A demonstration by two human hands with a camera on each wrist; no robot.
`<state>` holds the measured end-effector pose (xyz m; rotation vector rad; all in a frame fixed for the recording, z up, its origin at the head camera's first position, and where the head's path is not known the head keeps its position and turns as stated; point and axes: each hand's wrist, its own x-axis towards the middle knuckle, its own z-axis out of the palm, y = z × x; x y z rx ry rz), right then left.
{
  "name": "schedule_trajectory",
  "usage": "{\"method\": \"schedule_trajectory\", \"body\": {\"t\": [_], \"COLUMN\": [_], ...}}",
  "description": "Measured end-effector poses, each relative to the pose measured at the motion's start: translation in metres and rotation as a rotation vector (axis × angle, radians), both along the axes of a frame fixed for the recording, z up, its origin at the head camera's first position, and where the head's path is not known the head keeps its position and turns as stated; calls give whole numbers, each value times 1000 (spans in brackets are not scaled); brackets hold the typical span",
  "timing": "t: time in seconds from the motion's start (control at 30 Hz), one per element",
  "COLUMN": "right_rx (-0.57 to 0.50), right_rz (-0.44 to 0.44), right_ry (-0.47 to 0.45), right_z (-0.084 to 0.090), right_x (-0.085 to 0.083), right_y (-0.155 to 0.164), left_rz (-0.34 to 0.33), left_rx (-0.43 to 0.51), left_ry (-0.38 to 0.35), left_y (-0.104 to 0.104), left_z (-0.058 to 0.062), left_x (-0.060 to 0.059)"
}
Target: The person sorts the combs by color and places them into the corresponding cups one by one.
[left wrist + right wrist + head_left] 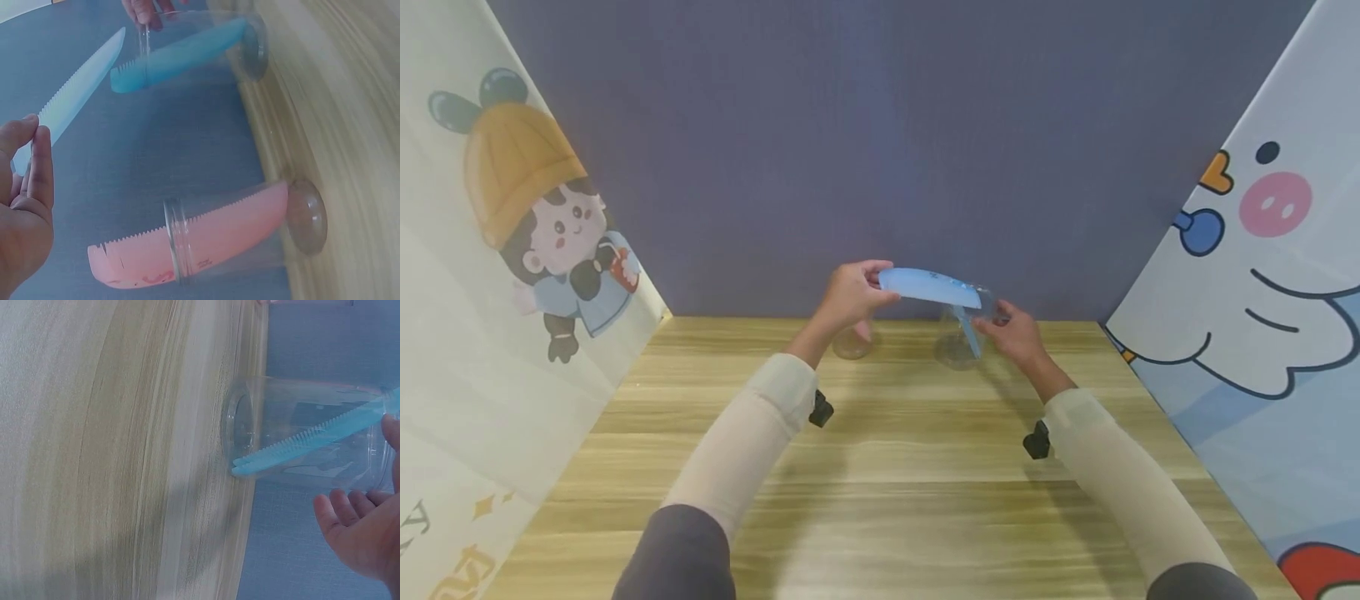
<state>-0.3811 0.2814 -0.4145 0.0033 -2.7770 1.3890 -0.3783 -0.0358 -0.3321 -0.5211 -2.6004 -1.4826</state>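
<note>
We are holding a pale blue knife (929, 287) in the air above two clear jars at the back of the surface (880, 467), our left hand (850, 296) pinching its handle end between thumb and curled fingers (39, 164) while the serrated blade is pointing toward the right jar (958, 337). Our right hand (1018, 333) is steadying that jar near its rim; its fingers (350, 503) are lying loosely spread beside the glass, and we cannot tell whether they are truly gripping it. A darker blue knife (312, 440) is already leaning inside this jar, and a pink knife (187, 250) is standing in the left jar (853, 342). We judge that the blade could be catching on the rim or on the knife inside, tipping the lightly held jar, since the pinch is at the far end.
</note>
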Motion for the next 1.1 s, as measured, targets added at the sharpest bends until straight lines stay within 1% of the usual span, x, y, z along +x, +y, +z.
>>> {"method": "schedule_trajectory", "body": {"t": [0.1,0.23,0.37,0.53,0.73,0.87,0.9,0.97,1.1], "right_rx": [-5,-4,-11,-28,-25,-26,-22,-12,0], "right_rz": [1,0,4,8,9,2,1,-4,-6], "right_ry": [8,13,15,9,7,22,25,34,41], "right_z": [0,-1,-2,-2,-3,-3,-3,-2,-2], "right_x": [1,2,1,1,0,-1,-1,-2,-1], "right_y": [0,0,0,2,3,2,2,1,2], "left_rz": [5,11,11,-11,-23,-43,-46,-58,-74], "left_rx": [-18,-37,-46,-20,-9,55,58,45,-40], "left_ry": [8,-5,-5,-8,34,20,13,-2,12], "left_y": [6,11,17,25,43,59,62,68,74], "left_z": [1,1,4,9,13,14,14,14,13], "left_x": [-5,-10,-13,-16,-19,-20,-20,-18,-16]}}
